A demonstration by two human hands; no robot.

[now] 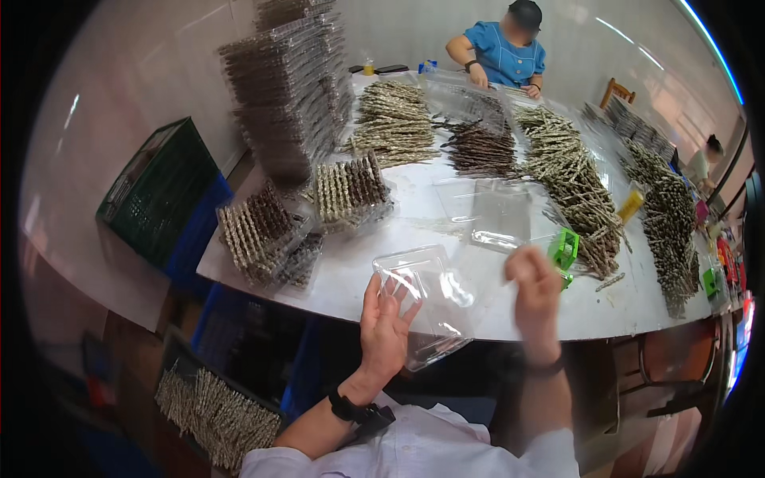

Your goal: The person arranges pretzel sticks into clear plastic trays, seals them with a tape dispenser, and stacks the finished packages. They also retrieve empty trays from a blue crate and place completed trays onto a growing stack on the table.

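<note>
My left hand [385,337] holds a clear plastic clamshell box [427,299] by its left side, at the table's front edge. No twisted sticks show inside that box. To its right, my right hand [535,287] is raised and blurred, with fingers curled; whether anything small is in them I cannot tell. Just beside it stands a bright green tape dispenser [563,248]. Another clear plastic box [501,215] lies on the table beyond my hands. Long piles of twisted pale sticks [394,122] and dark brown sticks [484,146] cover the table's far part.
Filled clear boxes [351,188] sit at the left under a tall stack of filled packs [281,101]. A dark bin of sticks [218,412] stands low at left, near a green crate [158,185]. A person [505,48] in blue works across the white table [346,269].
</note>
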